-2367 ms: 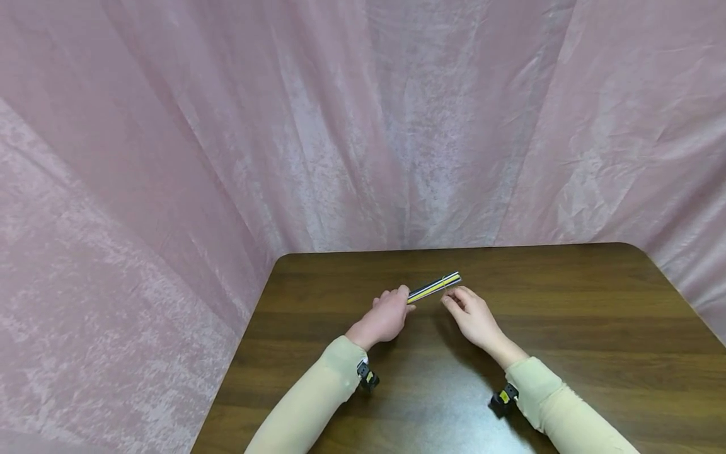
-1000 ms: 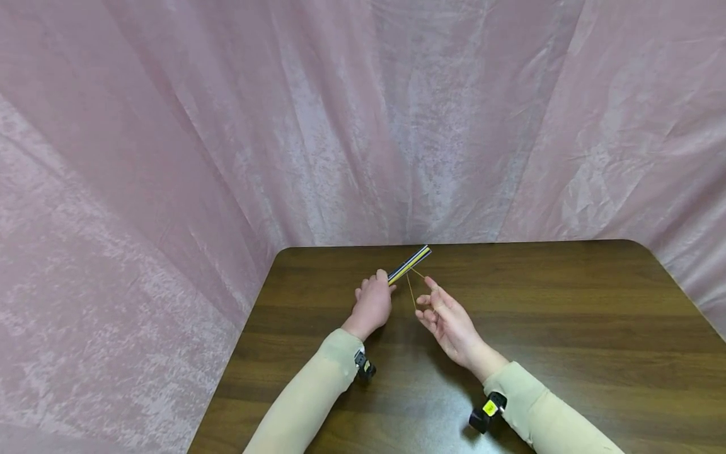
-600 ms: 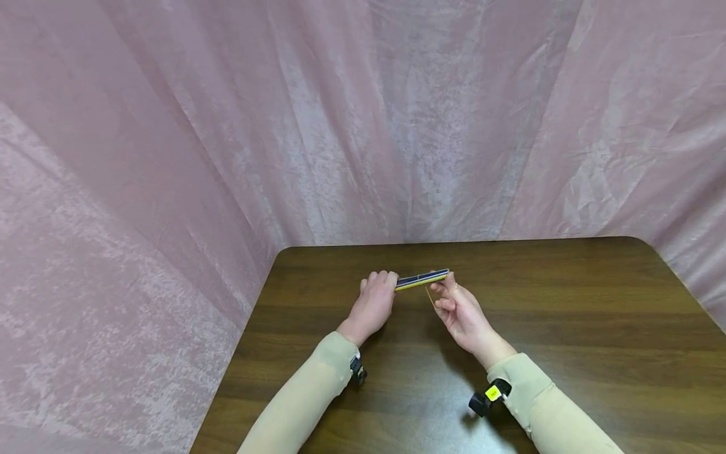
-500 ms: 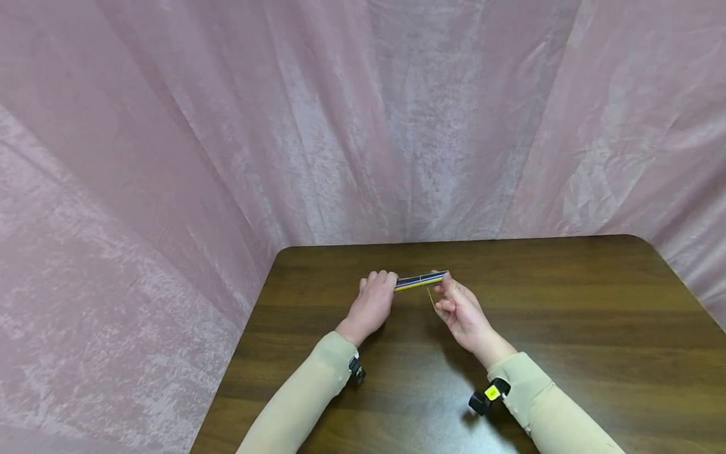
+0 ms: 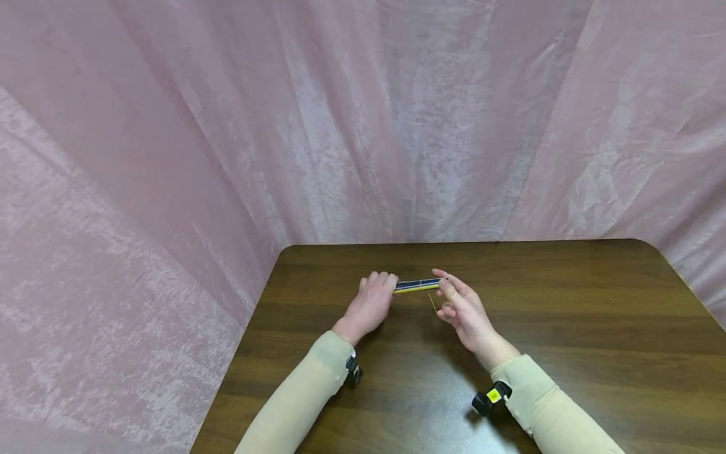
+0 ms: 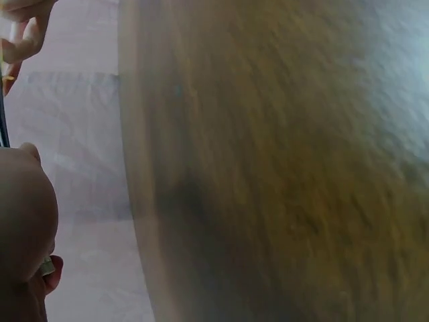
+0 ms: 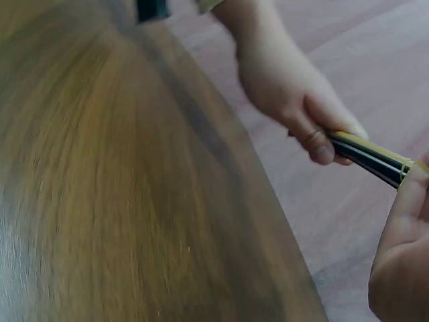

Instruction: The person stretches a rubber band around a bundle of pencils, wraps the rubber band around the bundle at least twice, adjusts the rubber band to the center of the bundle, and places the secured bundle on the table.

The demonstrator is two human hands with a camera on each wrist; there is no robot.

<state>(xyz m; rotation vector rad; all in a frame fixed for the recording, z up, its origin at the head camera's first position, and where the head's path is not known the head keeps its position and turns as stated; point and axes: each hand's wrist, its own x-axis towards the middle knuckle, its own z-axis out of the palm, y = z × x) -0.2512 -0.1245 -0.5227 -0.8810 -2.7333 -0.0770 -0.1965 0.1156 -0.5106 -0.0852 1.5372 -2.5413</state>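
A slim bundle of pencil-like sticks (image 5: 416, 285), dark blue, white and yellow, is held above the table. My left hand (image 5: 368, 306) grips its left part, fingers curled round it. A thin yellow rubber band (image 5: 433, 304) stretches down from the bundle to the lower fingers of my right hand (image 5: 465, 315). That hand's thumb lies at the bundle's right end, with the index finger raised behind it. In the right wrist view, band loops (image 7: 405, 169) circle the sticks close to the right fingers. The left wrist view shows mostly the left hand's edge (image 6: 27, 208).
The brown wooden table (image 5: 567, 328) extends beneath both hands, its rounded far edge close behind them. Pink velvety curtains (image 5: 340, 126) hang behind and to the left. Black wrist cameras (image 5: 491, 397) sit at both sleeve cuffs.
The right hand has stretched the rubber band away from the bundle, then come back to its right end. The bundle has swung from steeply slanted to nearly level, and the left hand keeps its grip.
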